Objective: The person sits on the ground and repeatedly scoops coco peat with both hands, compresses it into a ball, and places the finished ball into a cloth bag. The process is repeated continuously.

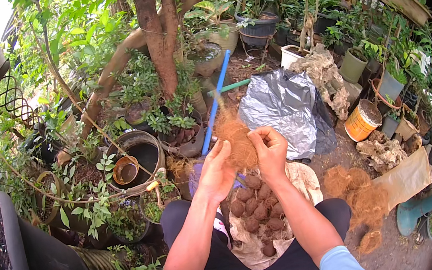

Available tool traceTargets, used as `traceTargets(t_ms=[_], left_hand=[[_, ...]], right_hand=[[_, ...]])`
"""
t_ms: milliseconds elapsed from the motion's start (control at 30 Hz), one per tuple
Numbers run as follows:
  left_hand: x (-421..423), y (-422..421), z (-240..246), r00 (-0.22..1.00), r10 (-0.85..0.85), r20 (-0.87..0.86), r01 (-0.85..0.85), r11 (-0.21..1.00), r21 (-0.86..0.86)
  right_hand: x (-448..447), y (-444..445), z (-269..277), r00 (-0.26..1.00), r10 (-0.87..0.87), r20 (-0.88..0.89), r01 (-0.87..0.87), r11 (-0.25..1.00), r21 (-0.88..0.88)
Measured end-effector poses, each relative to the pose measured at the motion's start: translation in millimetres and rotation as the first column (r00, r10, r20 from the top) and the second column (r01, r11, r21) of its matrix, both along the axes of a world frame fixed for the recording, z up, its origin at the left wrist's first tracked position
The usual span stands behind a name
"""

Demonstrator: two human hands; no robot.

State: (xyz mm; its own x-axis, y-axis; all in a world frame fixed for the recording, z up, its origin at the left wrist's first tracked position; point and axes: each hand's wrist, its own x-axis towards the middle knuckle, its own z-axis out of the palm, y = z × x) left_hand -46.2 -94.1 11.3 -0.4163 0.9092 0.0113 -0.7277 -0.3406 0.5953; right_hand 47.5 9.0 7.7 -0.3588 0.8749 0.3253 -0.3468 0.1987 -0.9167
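Note:
A loose tuft of brown coconut fibre (235,140) hangs between my two hands, in front of me. My left hand (218,169) supports its left side, thumb up and fingers partly behind the fibre. With thumb and forefinger, my right hand (269,149) pinches its right edge. Below, between my knees, several round brown balls (260,210) lie heaped on a pale cloth or sack (248,246). More loose fibre (361,198) is piled on the ground to the right of my knee.
Beyond my hands lie a silver-grey plastic sheet (281,110), a blue stick (217,104) and a green stick (235,86). A wide basin (152,142) and potted plants stand left. At right are an orange-labelled bucket (360,127), rough pale chunks (382,153) and a large black pot (57,267) is at lower left.

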Motion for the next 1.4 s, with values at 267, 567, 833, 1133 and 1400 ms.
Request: traceTargets(t_ms=[267,567,833,1133,1400], left_hand=[[5.2,2.7,0.5,0.944,0.166,-0.285,-0.198,0.976,-0.087],[-1.6,-6.0,10.0,0.991,0.097,-0.093,-0.088,0.991,0.096],[-5.4,-2.2,12.3,0.999,0.040,0.028,-0.040,0.999,0.007],[7.9,8.9,-7.6,0.525,0.336,-0.782,-0.416,0.903,0.108],[-5.2,-7.3,15.8,0.832,0.191,-0.522,-0.276,0.957,-0.090]], right_hand=[[6.9,-9.9,10.9,0.988,0.087,0.130,-0.108,0.981,0.163],[17.0,-3.0,36.6,0.942,0.278,0.187,-0.300,0.948,0.101],[21.6,5.9,25.2,0.857,0.418,0.302,-0.453,0.890,0.051],[11.1,-2.2,19.1,0.928,0.327,0.182,-0.316,0.945,-0.084],[32.0,4.6,44.6,0.804,0.442,0.398,-0.485,0.875,0.008]])
